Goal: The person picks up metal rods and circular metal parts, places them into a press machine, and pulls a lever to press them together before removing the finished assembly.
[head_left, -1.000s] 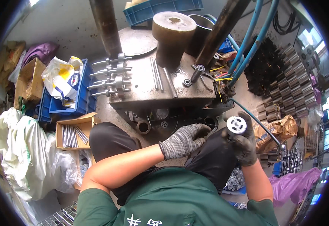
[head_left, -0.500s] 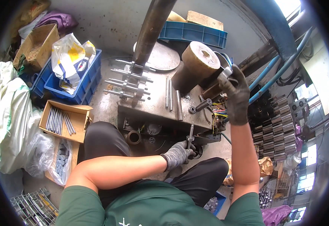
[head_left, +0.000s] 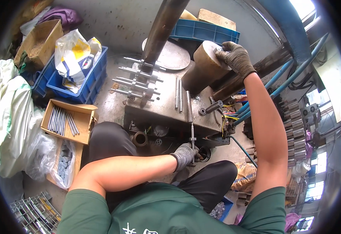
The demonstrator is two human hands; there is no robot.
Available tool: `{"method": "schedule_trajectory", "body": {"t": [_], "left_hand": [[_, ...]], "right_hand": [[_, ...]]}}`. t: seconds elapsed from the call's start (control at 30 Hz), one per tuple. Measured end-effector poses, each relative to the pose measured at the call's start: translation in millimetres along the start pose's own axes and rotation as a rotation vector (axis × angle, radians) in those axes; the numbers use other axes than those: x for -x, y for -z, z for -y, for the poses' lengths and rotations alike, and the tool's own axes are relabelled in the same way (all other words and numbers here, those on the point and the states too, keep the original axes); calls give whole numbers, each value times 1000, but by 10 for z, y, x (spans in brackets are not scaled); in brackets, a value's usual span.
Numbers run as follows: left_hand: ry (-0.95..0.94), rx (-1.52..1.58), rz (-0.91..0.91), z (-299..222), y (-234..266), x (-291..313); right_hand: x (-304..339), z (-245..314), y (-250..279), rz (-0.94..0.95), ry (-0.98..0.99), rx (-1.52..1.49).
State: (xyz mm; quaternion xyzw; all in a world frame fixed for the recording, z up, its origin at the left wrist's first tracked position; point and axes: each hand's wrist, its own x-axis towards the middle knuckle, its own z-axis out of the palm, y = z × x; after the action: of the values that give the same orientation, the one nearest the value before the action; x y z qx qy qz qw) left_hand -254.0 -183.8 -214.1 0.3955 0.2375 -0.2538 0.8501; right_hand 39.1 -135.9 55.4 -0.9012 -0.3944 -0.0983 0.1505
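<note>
My left hand [head_left: 186,155], in a grey knit glove, is closed round the lower end of a slim metal shaft [head_left: 192,132]. The shaft points up and away and carries a small collar partway along it. My right hand [head_left: 235,58], in a dirty work glove, is at the top face of a thick upright cylinder [head_left: 202,64]. Its fingers are bent round a small silvery metal part [head_left: 218,51], mostly hidden by the glove. Whether that part touches the cylinder I cannot tell.
Shafts with discs [head_left: 141,84] stand in a row on the metal bench [head_left: 166,111]. Loose rods [head_left: 178,93] and a black-ended roller [head_left: 211,108] lie nearby. Blue hoses [head_left: 279,89] run at right. A cardboard box of rods [head_left: 85,134] and a blue crate [head_left: 96,78] stand left.
My right hand has moved away and left, from beside the cylinder to its top, with the metal part. My left hand and the shaft have shifted slightly; the view has moved a little.
</note>
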Motion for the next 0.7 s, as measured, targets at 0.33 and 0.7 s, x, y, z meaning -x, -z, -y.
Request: {"method": "schedule_trajectory", "body": {"t": [0.33, 0.7], "left_hand": [[15, 63, 7, -54, 14, -9], [-98, 84, -65, -370, 142, 0]], "right_hand": [[810, 33, 521, -132, 357, 247], [2783, -496, 1113, -26, 242, 24]]}}
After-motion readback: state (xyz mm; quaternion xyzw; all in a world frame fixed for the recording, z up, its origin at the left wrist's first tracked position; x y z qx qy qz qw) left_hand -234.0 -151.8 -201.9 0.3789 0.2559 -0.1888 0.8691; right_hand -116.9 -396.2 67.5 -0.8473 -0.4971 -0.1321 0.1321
